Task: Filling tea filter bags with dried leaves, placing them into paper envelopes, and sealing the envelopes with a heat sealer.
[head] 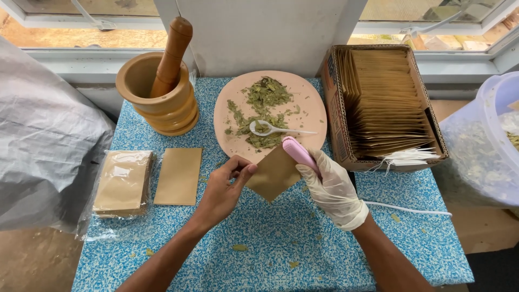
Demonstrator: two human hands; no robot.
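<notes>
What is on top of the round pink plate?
On the round pink plate lie crushed dried green leaves and a small white plastic spoon. The square brown paper sachet covers its near edge.
</notes>
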